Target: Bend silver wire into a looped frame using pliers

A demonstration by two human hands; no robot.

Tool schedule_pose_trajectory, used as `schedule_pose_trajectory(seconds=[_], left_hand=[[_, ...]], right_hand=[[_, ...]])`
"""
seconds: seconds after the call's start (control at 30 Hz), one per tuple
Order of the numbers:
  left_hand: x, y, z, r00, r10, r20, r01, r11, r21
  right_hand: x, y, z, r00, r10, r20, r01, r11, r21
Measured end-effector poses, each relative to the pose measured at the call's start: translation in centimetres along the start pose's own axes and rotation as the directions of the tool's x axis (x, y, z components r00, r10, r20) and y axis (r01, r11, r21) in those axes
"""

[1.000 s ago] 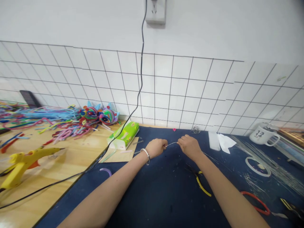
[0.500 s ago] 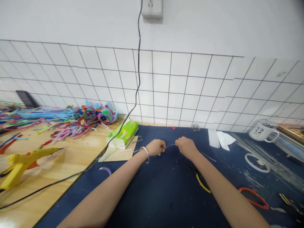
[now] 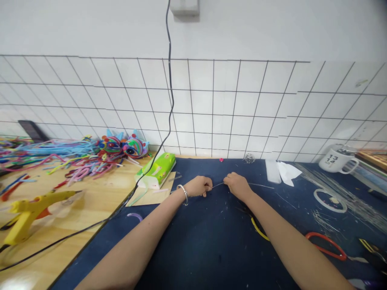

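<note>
Left hand (image 3: pixel 198 187), right hand (image 3: pixel 238 185) pinching wire (image 3: pixel 218 185); blue mat (image 3: pixel 205 249) spreading between forearms (image 3: pixel 140 241), left edge meeting wooden tabletop (image 3: pixel 96 200).

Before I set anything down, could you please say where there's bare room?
The blue mat between the left forearm and right forearm looks mostly bare; so does the wood between the yellow glue gun and black cable. It's crowded at right, with wires and the white mug, and back left, with colourful strips.
</note>
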State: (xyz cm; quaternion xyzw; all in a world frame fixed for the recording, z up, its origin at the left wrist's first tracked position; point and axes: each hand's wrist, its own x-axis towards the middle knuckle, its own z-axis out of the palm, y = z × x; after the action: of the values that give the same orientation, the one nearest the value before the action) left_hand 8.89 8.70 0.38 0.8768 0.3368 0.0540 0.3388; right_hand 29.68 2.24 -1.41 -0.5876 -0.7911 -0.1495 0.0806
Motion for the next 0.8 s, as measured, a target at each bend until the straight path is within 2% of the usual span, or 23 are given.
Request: schedule_pose_trajectory(seconds=[0.27,0.43,0.57,0.8], left_hand=[[0.0,0.2,0.0,0.998,0.008,-0.063,-0.006,0.999,0.040],[-0.2,1.1,0.1,0.989,0.047,-0.139,-0.034,0.995,0.094],[-0.5,1.9,-0.3,0.984,0.076,-0.158,-0.056,0.990,0.132],[-1.1,3.0,-1.2,0.963,0.127,-0.238,-0.057,0.959,0.278]], right_hand=[[-0.1,-0.6,-0.1,0.995,-0.071,-0.067,0.070,0.997,-0.010],[0.1,-1.4,-1.6,0.984,-0.139,-0.114,0.137,0.990,-0.027],[0.2,-1.9,-2.9,0.974,-0.178,-0.139,0.175,0.984,-0.027],[0.6,-2.2,-4.3,0.975,-0.166,-0.147,0.168,0.986,0.000]])
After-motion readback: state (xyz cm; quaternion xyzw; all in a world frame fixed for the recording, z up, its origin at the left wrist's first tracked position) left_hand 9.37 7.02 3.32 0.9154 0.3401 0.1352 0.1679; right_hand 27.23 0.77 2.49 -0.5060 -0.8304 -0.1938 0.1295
